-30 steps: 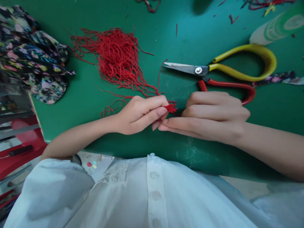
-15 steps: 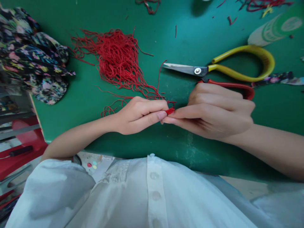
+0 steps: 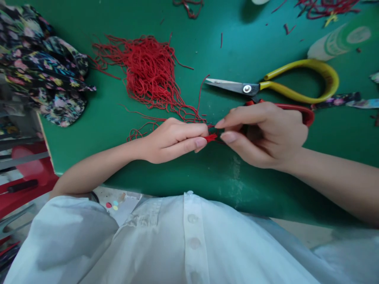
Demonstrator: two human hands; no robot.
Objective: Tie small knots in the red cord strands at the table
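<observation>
My left hand (image 3: 171,141) is closed, pinching a small bunch of red threads (image 3: 211,137) between thumb and fingers. The bunch's frayed end sticks out to the right, while the rest is hidden in the hand. Just right of that end is my right hand (image 3: 263,134), its thumb and forefinger apart with nothing seen between them. Behind both hands lies a loose tangled pile of red thread (image 3: 151,71), with strands trailing down to my left hand. Scissors (image 3: 247,89) with one yellow and one red handle lie behind my right hand, which partly covers the red handle.
The green table (image 3: 177,177) spans the view. Floral dark cloth (image 3: 50,71) is heaped at the left. A white and green bottle (image 3: 337,41) lies at the upper right, near more red thread scraps (image 3: 328,8). A red chair (image 3: 32,169) stands beyond the left edge.
My right hand has let go of the thread bunch's end, drawn slightly right and parted its thumb and forefinger. My left hand still holds the bunch in nearly the same place.
</observation>
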